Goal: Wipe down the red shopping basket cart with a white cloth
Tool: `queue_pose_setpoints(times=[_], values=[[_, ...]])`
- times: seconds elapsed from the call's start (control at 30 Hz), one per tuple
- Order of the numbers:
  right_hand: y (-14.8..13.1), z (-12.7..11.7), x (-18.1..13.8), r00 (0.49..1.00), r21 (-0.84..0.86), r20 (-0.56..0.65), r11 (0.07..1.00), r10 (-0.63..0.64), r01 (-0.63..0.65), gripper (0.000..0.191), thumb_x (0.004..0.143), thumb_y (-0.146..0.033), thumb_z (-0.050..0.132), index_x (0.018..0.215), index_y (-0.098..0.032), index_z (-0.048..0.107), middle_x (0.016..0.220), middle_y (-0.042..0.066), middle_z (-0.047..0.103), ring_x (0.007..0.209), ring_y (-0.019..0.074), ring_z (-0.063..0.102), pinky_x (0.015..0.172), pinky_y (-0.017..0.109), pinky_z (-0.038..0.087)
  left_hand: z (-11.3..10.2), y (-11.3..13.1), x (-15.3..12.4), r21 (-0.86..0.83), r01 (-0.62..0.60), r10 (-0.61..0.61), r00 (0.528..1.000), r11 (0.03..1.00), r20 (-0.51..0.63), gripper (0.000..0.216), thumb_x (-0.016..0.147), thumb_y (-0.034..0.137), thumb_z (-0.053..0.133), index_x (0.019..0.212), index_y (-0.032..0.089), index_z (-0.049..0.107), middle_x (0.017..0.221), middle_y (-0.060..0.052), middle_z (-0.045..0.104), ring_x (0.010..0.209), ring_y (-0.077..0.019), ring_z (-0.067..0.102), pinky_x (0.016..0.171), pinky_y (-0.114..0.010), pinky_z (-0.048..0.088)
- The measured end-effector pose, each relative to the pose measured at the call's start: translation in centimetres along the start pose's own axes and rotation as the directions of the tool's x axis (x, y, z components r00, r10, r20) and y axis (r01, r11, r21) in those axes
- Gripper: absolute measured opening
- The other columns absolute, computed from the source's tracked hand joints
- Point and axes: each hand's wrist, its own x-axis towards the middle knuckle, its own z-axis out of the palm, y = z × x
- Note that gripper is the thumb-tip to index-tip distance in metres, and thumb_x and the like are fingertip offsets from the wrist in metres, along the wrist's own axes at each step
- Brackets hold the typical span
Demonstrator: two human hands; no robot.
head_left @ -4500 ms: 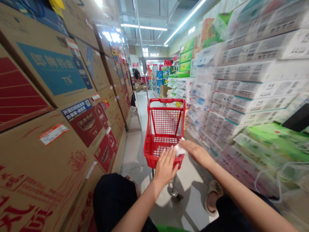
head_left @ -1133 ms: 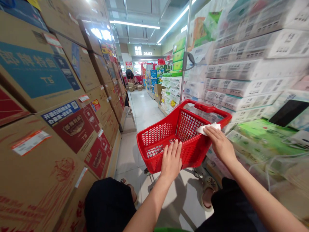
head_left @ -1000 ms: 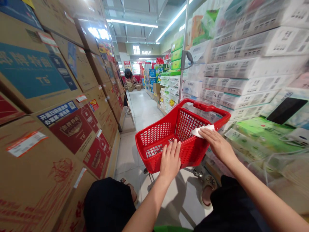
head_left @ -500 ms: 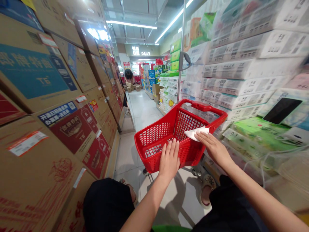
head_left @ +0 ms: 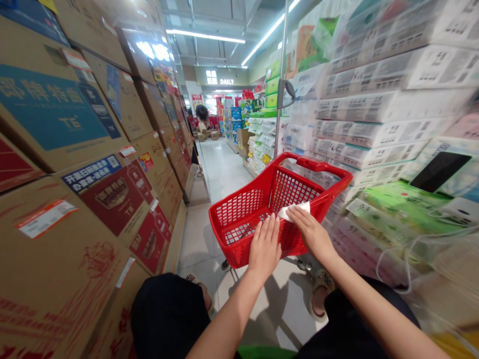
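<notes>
The left hand (head_left: 265,245) lies flat and open on the near rim of the red plastic mesh shopping basket on wheels (head_left: 243,212), gripping nothing. The right hand (head_left: 310,230), fingers spread, presses a white folded wipe (head_left: 294,211) against the basket's right rim. The wheeled basket could roll or tip toward the stacked tissue packs (head_left: 374,134) if the pressing grows uneven. Since half a second ago the wipe has slid nearer along the rim.
</notes>
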Motion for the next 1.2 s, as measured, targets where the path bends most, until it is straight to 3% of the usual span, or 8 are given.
queue_pose_setpoints(times=[0.1, 0.23, 0.53, 0.63, 0.77, 0.83, 1.03, 1.2], values=[[2.5, -1.4, 0.1, 0.999, -0.02, 0.019, 0.999, -0.029, 0.029, 0.062, 0.098, -0.011, 0.04, 0.159, -0.026, 0.04, 0.158, 0.007, 0.051, 0.149, 0.022, 0.044, 0.123, 0.051, 0.038, -0.8, -1.8, -0.8, -0.044, -0.012, 0.012, 1.0, 0.999, -0.018, 0.08, 0.099, 0.033, 0.051, 0.166, 0.009, 0.012, 0.172, -0.012, 0.019, 0.159, -0.0235, 0.021, 0.13, -0.041, 0.025], [5.9, -2.4, 0.2, 0.996, -0.095, -0.062, 0.993, 0.059, -0.065, 0.063, 0.096, -0.008, 0.04, 0.157, -0.023, 0.044, 0.157, 0.009, 0.053, 0.149, 0.025, 0.043, 0.123, 0.053, 0.037, -1.2, -3.8, -2.4, -0.044, 0.114, -0.116, 0.992, 0.992, -0.056, 0.078, 0.101, 0.033, 0.049, 0.167, 0.015, 0.009, 0.171, -0.01, 0.023, 0.158, -0.024, 0.027, 0.13, -0.047, 0.024], [-4.8, 1.5, 0.6, 0.999, 0.087, 0.009, 0.995, -0.047, 0.046, 0.063, 0.098, -0.01, 0.041, 0.159, -0.023, 0.04, 0.159, 0.009, 0.049, 0.15, 0.0221, 0.042, 0.123, 0.048, 0.04, -0.8, -3.3, -2.8, -0.061, 0.15, -0.152, 0.988, 0.987, -0.037, 0.084, 0.097, 0.03, 0.053, 0.167, 0.014, 0.008, 0.171, -0.014, 0.023, 0.154, -0.0269, 0.034, 0.126, -0.045, 0.032], [-2.8, 0.4, 0.2, 0.996, 0.088, 0.036, 0.994, -0.076, 0.072, 0.064, 0.098, -0.011, 0.041, 0.16, -0.026, 0.039, 0.159, 0.007, 0.05, 0.149, 0.0222, 0.043, 0.124, 0.052, 0.037, -1.1, -3.6, -3.0, -0.063, 0.146, -0.149, 0.988, 0.987, -0.048, 0.083, 0.099, 0.03, 0.052, 0.167, 0.016, 0.007, 0.17, -0.013, 0.025, 0.153, -0.0259, 0.038, 0.125, -0.044, 0.035], [1.1, -0.6, -0.5, 0.997, -0.007, -0.045, 0.998, 0.055, -0.056, 0.064, 0.098, -0.009, 0.037, 0.159, -0.027, 0.04, 0.159, 0.006, 0.05, 0.151, 0.0232, 0.04, 0.124, 0.053, 0.037, -1.1, -3.2, -3.0, -0.066, 0.17, -0.172, 0.985, 0.983, -0.032, 0.082, 0.099, 0.03, 0.052, 0.167, 0.015, 0.009, 0.17, -0.013, 0.025, 0.151, -0.0267, 0.04, 0.124, -0.044, 0.035], [0.6, -0.3, -0.7, 0.993, -0.024, -0.077, 0.996, 0.089, -0.091, 0.064, 0.099, -0.008, 0.036, 0.16, -0.026, 0.038, 0.158, 0.008, 0.051, 0.151, 0.0236, 0.04, 0.123, 0.052, 0.038, -0.8, -2.7, -2.8, -0.063, 0.182, -0.184, 0.982, 0.981, -0.032, 0.084, 0.098, 0.03, 0.053, 0.167, 0.014, 0.008, 0.171, -0.014, 0.023, 0.152, -0.0277, 0.039, 0.124, -0.044, 0.035], [-6.5, 1.6, -0.2, 1.0, 0.085, -0.003, 0.996, -0.01, 0.011, 0.065, 0.101, -0.013, 0.039, 0.164, -0.027, 0.029, 0.161, 0.007, 0.047, 0.151, 0.0222, 0.041, 0.122, 0.048, 0.042, -0.7, -2.3, -2.5, -0.063, 0.179, -0.181, 0.983, 0.982, -0.039, 0.089, 0.097, 0.029, 0.054, 0.167, 0.014, 0.0, 0.171, -0.016, 0.018, 0.154, -0.0289, 0.036, 0.125, -0.046, 0.034], [-3.1, -0.2, -0.7, 1.0, 0.057, 0.029, 0.998, -0.004, 0.002, 0.062, 0.101, -0.013, 0.037, 0.162, -0.028, 0.034, 0.161, 0.005, 0.047, 0.15, 0.0226, 0.041, 0.123, 0.049, 0.039, -1.9, -4.1, -3.9, -0.091, 0.125, -0.127, 0.992, 0.988, -0.018, 0.085, 0.1, 0.03, 0.052, 0.167, 0.015, 0.002, 0.172, -0.012, 0.018, 0.155, -0.0248, 0.034, 0.125, -0.041, 0.035]])
